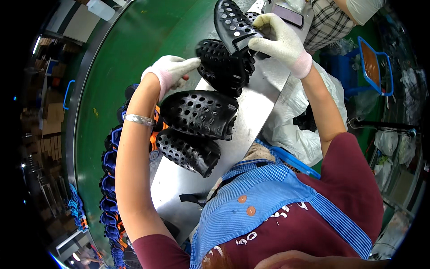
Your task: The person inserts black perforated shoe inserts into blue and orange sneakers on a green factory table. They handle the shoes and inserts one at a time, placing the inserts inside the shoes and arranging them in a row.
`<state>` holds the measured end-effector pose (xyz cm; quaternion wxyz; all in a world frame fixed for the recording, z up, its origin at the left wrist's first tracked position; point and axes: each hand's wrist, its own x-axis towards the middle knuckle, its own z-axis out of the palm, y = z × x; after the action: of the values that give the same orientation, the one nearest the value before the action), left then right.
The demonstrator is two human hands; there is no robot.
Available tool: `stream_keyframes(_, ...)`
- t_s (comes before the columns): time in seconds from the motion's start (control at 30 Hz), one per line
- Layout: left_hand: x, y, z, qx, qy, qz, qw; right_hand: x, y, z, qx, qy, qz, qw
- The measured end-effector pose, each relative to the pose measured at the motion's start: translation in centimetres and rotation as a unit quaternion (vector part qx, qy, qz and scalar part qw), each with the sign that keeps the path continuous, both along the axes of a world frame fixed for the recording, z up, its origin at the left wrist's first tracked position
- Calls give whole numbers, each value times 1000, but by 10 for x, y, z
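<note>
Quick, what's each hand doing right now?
Left hand: at a holed black piece; grip can't be told.
Right hand: holding the topmost holed black piece.

We've got room over the green surface (148,40) left of the metal bench's (257,112) far end; black perforated shoes (199,111) block its middle, white plastic (293,130) crowds its right.

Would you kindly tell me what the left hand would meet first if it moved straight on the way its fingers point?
The left hand would likely meet the black shoe just below the held shoe in the right hand; whether the left fingertips touch it is unclear.
</note>
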<state>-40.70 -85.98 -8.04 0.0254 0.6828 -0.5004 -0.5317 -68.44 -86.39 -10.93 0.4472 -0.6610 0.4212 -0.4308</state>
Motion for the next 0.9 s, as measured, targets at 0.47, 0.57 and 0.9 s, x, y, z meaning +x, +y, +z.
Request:
stream_keyframes(0.47, 32, 130, 73, -281, 600, 189, 725, 104, 75, 115, -172, 70, 255, 949)
stream_keyframes(0.57, 44, 154, 71, -379, 577, 263, 674, 145, 84, 111, -159, 154, 269, 937)
stream_keyframes(0.9, 115, 233, 36, -503, 466, 505, 525, 265, 144, 111, -183, 243, 382, 873)
